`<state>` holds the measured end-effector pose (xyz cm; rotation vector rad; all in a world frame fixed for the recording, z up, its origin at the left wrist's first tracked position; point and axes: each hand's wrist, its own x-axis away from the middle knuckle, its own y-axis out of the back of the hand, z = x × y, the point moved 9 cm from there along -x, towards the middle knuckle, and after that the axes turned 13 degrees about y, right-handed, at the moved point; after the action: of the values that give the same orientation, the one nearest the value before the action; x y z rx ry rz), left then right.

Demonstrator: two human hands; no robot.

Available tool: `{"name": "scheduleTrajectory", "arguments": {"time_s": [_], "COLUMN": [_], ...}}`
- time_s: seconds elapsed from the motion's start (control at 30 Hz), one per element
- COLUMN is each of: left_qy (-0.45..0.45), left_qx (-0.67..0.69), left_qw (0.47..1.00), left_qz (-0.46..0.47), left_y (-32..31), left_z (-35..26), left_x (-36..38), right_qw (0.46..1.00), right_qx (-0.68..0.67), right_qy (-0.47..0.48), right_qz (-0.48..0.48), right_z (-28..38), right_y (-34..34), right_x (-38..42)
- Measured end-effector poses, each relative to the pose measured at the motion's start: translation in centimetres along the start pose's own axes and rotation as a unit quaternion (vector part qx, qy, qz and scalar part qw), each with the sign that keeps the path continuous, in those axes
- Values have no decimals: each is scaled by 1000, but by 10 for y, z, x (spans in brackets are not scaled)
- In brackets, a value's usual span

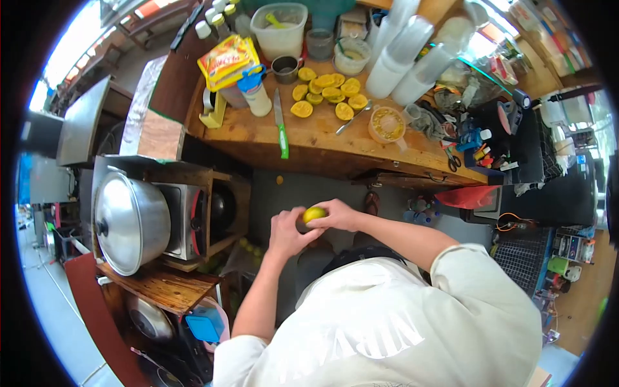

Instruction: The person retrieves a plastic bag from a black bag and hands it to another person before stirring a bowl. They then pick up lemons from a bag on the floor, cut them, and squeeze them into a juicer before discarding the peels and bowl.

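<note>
A small yellow-green citrus fruit (314,214) is held up between my two hands, in front of my body and below the counter's near edge. My right hand (340,216) closes round it from the right with bent fingers. From the left, my left hand (289,232) curls against it, its thumb pointing toward the fruit; its fingertips are partly hidden. On the wooden counter (251,131) lie several cut citrus halves (329,90). Beside them are a green-handled knife (282,126), a spoon (351,119) and a clear tub of orange-yellow contents (387,124).
Plastic cup stacks (401,61), a white tub (279,33), a blue-topped bottle (256,93) and a yellow packet (227,62) stand along the counter. Scissors (454,159) lie at its right. A large lidded pot (132,219) stands at my left.
</note>
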<state>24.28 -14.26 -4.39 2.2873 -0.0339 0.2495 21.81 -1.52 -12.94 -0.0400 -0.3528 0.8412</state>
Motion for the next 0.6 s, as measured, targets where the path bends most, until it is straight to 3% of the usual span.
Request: {"name": "scheduleTrajectory", "arguments": {"time_s": [0.03,0.07,0.13,0.17,0.2,0.27,0.3,0.43,0.5,0.53,0.6], "left_qy": [50,101,118,17,45,116,155,201,213,247,325], "left_qx": [43,85,47,-60,-151,-144,-137,-178,-197,-142,-86], "left_qw": [996,990,989,972,962,964,965,953,951,951,937], "left_qz": [61,46,-82,-228,-225,-189,-159,-138,-110,-119,-101], "left_y": [3,6,15,26,23,13,8,-8,-8,-16,-2], "left_z": [-6,-4,3,-13,-13,0,2,28,27,60,7], "left_x": [-18,-41,-95,-114,-142,-184,-201,-248,-248,-255,-210], "right_qw": [995,990,965,948,947,863,844,848,849,846,898], "right_qx": [-78,-87,-162,-220,-220,-413,-440,-430,-447,-453,-335], "right_qy": [-32,-32,2,15,21,82,94,79,100,97,105], "right_qz": [-48,-106,-204,-231,-235,-281,-291,-301,-261,-264,-266], "right_z": [3,6,15,14,11,6,9,10,5,2,0], "right_y": [20,43,83,98,112,137,148,206,236,252,282], "right_x": [16,33,72,94,113,148,162,207,209,208,196]}}
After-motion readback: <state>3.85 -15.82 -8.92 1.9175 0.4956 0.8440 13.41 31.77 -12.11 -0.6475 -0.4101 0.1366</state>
